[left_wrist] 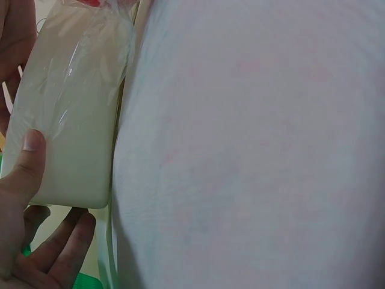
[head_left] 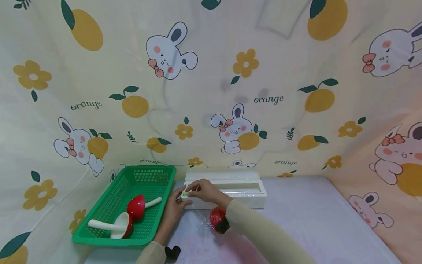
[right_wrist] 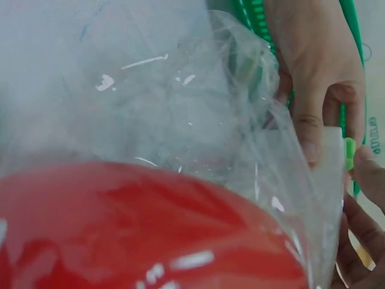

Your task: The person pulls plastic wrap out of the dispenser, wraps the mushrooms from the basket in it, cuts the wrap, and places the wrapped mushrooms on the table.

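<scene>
A long white cling film box (head_left: pixel 227 202) with its lid raised stands at the back of the table. My left hand (head_left: pixel 174 209) grips its left end, thumb on the front face (left_wrist: pixel 33 156) and fingers round the end. My right hand (head_left: pixel 207 191) reaches over the same end and pinches the small green slider (right_wrist: pixel 350 153) on the rim. Clear film (right_wrist: pixel 258 156) hangs down the front and covers a glossy red rounded thing (head_left: pixel 216 216) lying below my right forearm. What this red thing is, I cannot tell.
On the left stands a green plastic basket (head_left: pixel 99 205). Two toy mushrooms with red caps and white stems lie in it, one upper mushroom (head_left: pixel 136 207) and one lower mushroom (head_left: pixel 122 225). A patterned cloth (head_left: pixel 204 91) hangs behind the table.
</scene>
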`<control>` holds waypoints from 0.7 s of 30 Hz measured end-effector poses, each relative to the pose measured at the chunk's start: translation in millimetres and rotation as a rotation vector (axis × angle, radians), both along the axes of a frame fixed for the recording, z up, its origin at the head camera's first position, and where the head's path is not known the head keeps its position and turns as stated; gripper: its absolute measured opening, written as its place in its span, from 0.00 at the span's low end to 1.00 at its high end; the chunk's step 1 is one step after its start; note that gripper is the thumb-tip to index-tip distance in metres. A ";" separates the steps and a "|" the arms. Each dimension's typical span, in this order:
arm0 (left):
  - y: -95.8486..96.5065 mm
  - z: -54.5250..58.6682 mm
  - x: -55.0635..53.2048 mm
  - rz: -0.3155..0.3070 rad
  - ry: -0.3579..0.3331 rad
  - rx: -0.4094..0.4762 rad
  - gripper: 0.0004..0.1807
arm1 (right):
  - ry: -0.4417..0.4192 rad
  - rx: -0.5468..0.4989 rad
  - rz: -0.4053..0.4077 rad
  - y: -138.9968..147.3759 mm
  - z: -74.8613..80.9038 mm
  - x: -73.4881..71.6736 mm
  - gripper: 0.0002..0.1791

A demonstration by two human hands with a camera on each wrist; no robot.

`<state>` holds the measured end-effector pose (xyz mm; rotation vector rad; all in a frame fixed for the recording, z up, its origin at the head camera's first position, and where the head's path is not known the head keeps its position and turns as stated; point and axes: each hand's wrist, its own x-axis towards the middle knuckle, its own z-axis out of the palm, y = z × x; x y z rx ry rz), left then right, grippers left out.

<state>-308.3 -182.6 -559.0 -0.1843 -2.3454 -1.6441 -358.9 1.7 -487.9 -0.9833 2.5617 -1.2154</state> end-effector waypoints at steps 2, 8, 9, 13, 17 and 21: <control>-0.2 0.0 -0.4 -0.005 0.004 -0.002 0.35 | 0.017 -0.004 -0.004 -2.3 -1.5 -0.2 0.09; -1.8 -0.1 -0.5 -0.006 0.004 -0.008 0.35 | 0.026 -0.014 -0.024 -7.2 -4.6 1.3 0.08; -2.1 -0.3 -0.2 -0.002 0.002 -0.009 0.35 | 0.022 -0.015 -0.029 -7.8 -5.3 1.3 0.08; -2.5 -1.0 0.2 0.007 0.007 -0.027 0.35 | 0.008 -0.019 -0.057 -10.6 -8.5 1.0 0.07; -2.2 -0.9 0.5 0.009 0.010 -0.027 0.36 | 0.012 -0.035 -0.088 -12.5 -11.3 0.7 0.07; -2.2 -1.9 0.9 0.000 0.010 -0.016 0.36 | -0.001 -0.062 -0.120 -13.0 -12.6 1.3 0.06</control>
